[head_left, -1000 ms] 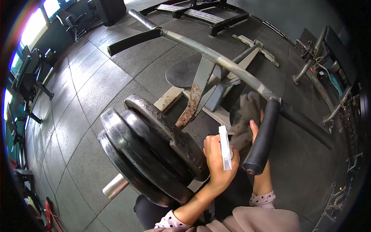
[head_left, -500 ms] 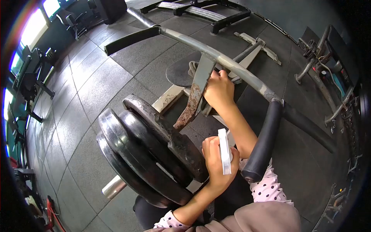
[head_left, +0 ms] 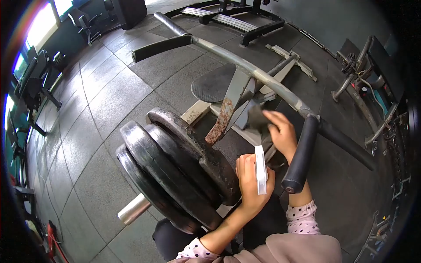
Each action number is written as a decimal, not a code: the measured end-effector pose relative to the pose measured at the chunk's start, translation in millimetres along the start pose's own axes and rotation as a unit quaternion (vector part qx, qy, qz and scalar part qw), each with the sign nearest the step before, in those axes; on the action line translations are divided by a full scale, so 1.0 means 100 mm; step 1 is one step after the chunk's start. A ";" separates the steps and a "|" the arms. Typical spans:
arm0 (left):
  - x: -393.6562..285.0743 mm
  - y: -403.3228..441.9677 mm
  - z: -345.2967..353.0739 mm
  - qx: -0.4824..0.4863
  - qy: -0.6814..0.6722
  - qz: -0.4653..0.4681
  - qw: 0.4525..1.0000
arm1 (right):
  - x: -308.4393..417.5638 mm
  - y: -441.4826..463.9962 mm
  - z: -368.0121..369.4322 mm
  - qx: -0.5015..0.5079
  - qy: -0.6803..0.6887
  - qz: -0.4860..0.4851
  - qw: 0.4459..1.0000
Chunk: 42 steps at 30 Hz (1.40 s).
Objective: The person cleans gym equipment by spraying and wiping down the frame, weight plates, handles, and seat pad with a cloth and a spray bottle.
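While the right hand (head_left: 285, 136) loosely grips a dark, blurred cloth (head_left: 256, 118) right of the frame's centre, the left hand (head_left: 249, 182) clasps a white plastic object (head_left: 261, 171) lower down — beside black weight plates (head_left: 163, 172). Grey floor tiles (head_left: 109, 94) fill the left — glossy toward upper-left windows (head_left: 41, 27).

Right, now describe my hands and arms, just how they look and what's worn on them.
Your left hand and right hand are both bare, with no gloves, and no watch or bracelet shows on either wrist. The left sleeve and right sleeve are pale pinkish white with dark polka dots. The right one looks gathered at its cuff.
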<state>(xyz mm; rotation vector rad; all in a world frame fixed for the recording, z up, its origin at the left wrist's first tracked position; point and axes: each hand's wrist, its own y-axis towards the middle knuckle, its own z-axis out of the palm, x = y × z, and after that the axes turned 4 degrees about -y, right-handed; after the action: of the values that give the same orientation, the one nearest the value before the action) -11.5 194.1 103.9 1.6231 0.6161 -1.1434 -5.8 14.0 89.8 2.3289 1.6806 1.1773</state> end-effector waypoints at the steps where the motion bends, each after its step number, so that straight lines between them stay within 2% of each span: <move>1: 0.00 0.00 0.01 0.000 0.002 0.001 1.000 | 0.02 0.03 0.02 -0.052 -0.016 0.002 0.999; 2: 0.00 -0.01 0.01 0.003 0.005 0.002 1.000 | 0.05 0.08 0.08 -0.106 -0.029 0.007 0.994; 4: 0.01 -0.02 0.00 0.007 0.004 0.001 1.000 | 0.14 0.30 0.35 -0.119 -0.028 -0.088 0.989; 5: 0.01 -0.02 0.01 0.005 -0.002 -0.002 1.000 | 0.08 0.41 0.55 -0.068 -0.075 -0.113 0.988; 6: 0.01 -0.02 0.01 0.003 -0.008 -0.006 1.000 | 0.07 0.49 0.70 -0.088 -0.119 -0.121 0.982; 8: 0.02 -0.01 0.02 0.003 -0.004 -0.006 1.000 | 0.16 0.61 0.56 0.003 -0.138 -0.067 0.988; 11: 0.04 -0.03 0.02 0.007 0.009 -0.005 1.000 | 0.19 0.64 0.48 0.046 -0.168 -0.085 0.981; 15: 0.02 -0.01 0.01 0.010 0.014 -0.005 1.000 | 0.06 0.33 0.48 -0.030 -0.086 -0.168 0.982; 18: 0.00 -0.01 0.02 0.009 0.006 -0.009 1.000 | 0.03 -0.06 0.27 0.120 -0.104 -0.097 0.983; 21: 0.02 -0.02 0.01 0.011 0.011 -0.003 1.000 | -0.11 -0.25 0.24 0.040 -0.058 -0.054 0.996; 24: 0.05 -0.03 0.02 0.011 0.025 0.003 1.000 | -0.02 -0.06 0.17 -0.185 -0.052 -0.039 0.981; 25: 0.06 -0.04 0.02 0.015 0.027 0.005 0.999 | 0.02 0.08 0.18 -0.196 -0.099 -0.093 0.971; 26: 0.05 -0.04 0.02 0.018 0.022 0.004 1.000 | 0.09 0.21 0.23 -0.166 -0.160 -0.142 0.963; 28: 0.02 -0.02 0.00 0.021 0.011 0.006 1.000 | 0.17 0.44 0.64 -0.078 -0.214 -0.111 0.967; 30: 0.04 -0.02 0.02 0.016 0.013 0.008 1.000 | 0.17 0.63 0.69 -0.073 -0.243 -0.079 0.964; 32: 0.06 -0.04 0.01 0.010 0.017 0.004 1.000 | 0.24 0.82 0.60 0.005 -0.234 -0.006 0.972; 33: 0.07 -0.03 0.01 0.012 0.016 0.007 1.000 | 0.28 0.82 0.59 0.005 -0.227 0.017 0.974; 36: 0.04 -0.03 0.02 0.010 0.001 0.002 1.000 | 0.17 0.59 0.72 -0.099 -0.210 -0.067 0.970; 37: 0.03 -0.02 0.01 0.006 -0.004 -0.001 1.000 | 0.21 0.48 0.65 -0.063 -0.151 -0.071 0.984; 38: 0.03 -0.02 0.00 0.008 0.000 0.004 1.000 | 0.16 0.38 0.66 -0.091 -0.142 -0.127 0.977; 42: 0.03 -0.02 0.02 0.011 0.008 0.009 1.000 | 0.16 0.28 0.62 -0.083 -0.145 -0.130 0.977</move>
<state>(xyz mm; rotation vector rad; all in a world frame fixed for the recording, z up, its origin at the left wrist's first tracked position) -12.6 192.4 99.9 1.6537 0.6005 -1.1298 55.4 39.5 67.1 1.9937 1.6482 0.8468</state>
